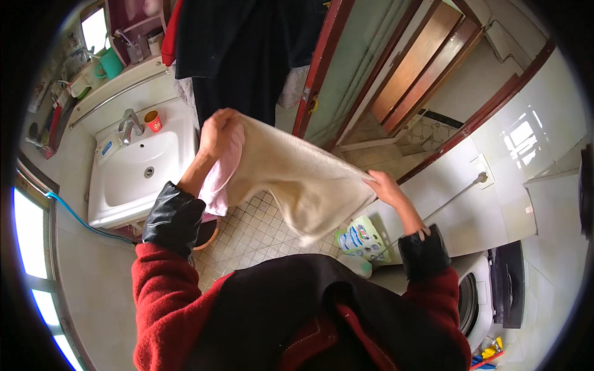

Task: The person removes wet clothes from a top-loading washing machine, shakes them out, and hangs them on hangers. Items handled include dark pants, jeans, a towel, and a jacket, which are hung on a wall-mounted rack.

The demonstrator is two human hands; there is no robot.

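A cream-coloured cloth garment [297, 181] is stretched between my two hands, its lower part hanging loose above the tiled floor. My left hand [218, 132] is closed on its upper left end, and a pink cloth [222, 171] hangs down beneath the same hand. At the right, my right hand [385, 185] pinches the other end of the cream garment between thumb and fingers. Both sleeves are pushed up above the wrists. Folds of the cloth hide some of my left fingers.
A white washbasin [134, 185] with a chrome tap [130, 125] and a red cup [153, 121] stands at the left. Dark clothes [236, 55] hang ahead, beside a red-framed door [320, 79]. A detergent pouch [362, 239] and a washing machine [478, 297] are at the right.
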